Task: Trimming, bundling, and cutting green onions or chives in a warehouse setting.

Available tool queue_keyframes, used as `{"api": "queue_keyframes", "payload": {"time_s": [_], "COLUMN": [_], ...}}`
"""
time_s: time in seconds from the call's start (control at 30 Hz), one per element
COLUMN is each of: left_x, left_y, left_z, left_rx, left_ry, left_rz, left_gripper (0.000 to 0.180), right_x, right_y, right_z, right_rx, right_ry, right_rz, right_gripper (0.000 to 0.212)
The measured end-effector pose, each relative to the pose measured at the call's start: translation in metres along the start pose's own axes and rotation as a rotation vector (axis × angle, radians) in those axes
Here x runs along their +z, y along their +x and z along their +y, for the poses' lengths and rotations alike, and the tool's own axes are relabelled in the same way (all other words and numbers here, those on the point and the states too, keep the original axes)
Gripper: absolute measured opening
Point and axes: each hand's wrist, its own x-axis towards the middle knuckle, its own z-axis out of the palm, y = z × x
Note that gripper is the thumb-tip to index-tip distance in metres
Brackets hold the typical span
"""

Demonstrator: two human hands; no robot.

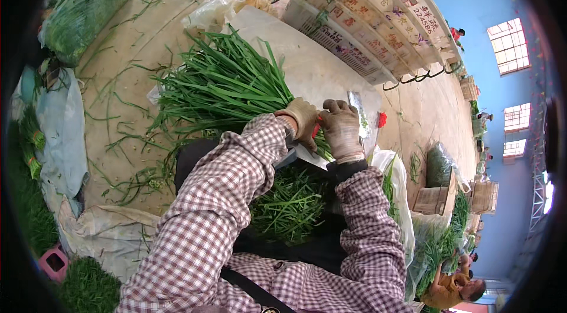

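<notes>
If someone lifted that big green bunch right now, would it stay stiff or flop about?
The green bunch would probably flop at its loose ends, since its long, thin leaves fan out and some bend. Near the gloved left hand it narrows together, so that end would likely hold firmer.

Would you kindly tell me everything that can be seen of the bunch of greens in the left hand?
The bunch has long, narrow, fresh-looking green leaves, fanned loosely toward the picture's left and gathered to a narrow end in the gloved left hand. A red strip shows beside the right hand; whether it wraps the bunch is unclear.
</notes>
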Motion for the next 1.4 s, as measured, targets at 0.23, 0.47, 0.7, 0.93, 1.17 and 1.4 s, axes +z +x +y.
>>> {"api": "queue_keyframes", "payload": {"time_s": [0.23, 0.47, 0.7, 0.93, 1.17, 1.4], "left_x": [0.001, 0.005, 0.015, 0.011, 0.016, 0.010], "left_y": [0.010, 0.010, 0.016, 0.013, 0.013, 0.008], "left_z": [-0.004, -0.003, -0.009, -0.006, -0.007, -0.008], "left_rx": [-0.015, -0.013, 0.032, 0.000, 0.038, 0.026], "left_ry": [-0.007, -0.026, 0.006, 0.030, 0.013, -0.034], "left_rz": [-0.107, -0.062, -0.076, -0.105, -0.019, -0.052], "left_gripper": [0.078, 0.076, 0.078, 0.079, 0.075, 0.074], "right_x": [-0.035, -0.035, -0.013, -0.039, -0.035, -0.028], "right_y": [0.006, 0.028, 0.009, 0.030, 0.049, 0.056], "right_z": [0.028, 0.020, 0.032, 0.012, 0.006, 0.001], "right_rx": [0.044, -0.082, 0.060, 0.121, 0.258, 0.183], "right_ry": [0.072, -0.191, 0.246, 0.155, 0.091, -0.092], "right_rz": [-0.328, -0.510, -0.612, -0.804, -0.887, -0.979], "right_gripper": [0.039, 0.025, 0.026, 0.050, 0.054, 0.051]}}
